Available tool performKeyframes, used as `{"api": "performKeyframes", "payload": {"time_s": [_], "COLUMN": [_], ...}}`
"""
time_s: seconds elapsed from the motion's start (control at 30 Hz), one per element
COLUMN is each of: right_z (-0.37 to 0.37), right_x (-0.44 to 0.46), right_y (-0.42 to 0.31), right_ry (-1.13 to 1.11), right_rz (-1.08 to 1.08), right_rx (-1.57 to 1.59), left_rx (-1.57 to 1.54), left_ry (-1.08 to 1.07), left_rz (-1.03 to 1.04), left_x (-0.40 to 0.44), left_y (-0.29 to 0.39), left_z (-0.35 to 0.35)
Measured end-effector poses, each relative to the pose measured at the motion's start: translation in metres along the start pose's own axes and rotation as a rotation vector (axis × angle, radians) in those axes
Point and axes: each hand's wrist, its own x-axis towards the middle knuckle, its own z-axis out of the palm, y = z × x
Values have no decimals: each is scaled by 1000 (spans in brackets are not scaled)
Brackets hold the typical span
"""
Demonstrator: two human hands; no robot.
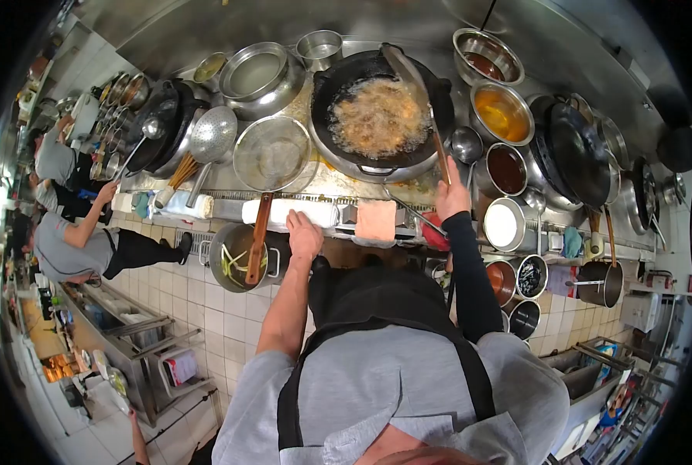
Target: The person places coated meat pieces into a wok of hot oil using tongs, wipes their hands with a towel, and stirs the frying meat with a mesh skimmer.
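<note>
Head view: right fingers [452, 175] clamp a handle [439, 149] outside wok's rim [319, 116], left fingers [294, 221] parted on towel [325, 211].

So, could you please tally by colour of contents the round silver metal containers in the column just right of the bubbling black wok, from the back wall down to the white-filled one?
Brown-filled round silver metal containers: 2
Orange-filled round silver metal bowl: 1
White-filled round silver metal pot: 1
Total: 4
</note>
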Motion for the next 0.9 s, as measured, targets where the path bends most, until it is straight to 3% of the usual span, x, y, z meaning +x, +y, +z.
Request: {"api": "performKeyframes", "payload": {"time_s": [0.1,0.2,0.33,0.4,0.47,0.5,0.7,0.83,0.9], "right_z": [-22,-40,-3,-15,-35,-33,-23,-66,-72], "right_x": [5,-3,-38,-61,-75,-79,-84,-60,-48], "right_y": [-2,-8,23,-14,-52,-61,-4,8,27], "right_ry": [76,-20,109,-156,-303,-242,-117,-148,-179], "right_rz": [2,206,-59,375,643,690,339,124,118], "right_rx": [-1,-18,70,616,859,1011,894,561,505], "left_rx": [13,36,52,35,17,21,3,13,29], "left_ry": [28,63,26,6,6,-6,-12,0,4], "left_rz": [24,49,24,11,13,8,-4,10,16], "left_x": [0,0,1,1,1,1,2,1,2], "left_y": [-2,-5,-1,0,-2,-2,2,0,-1], "left_z": [5,12,10,7,7,6,4,3,6]}}
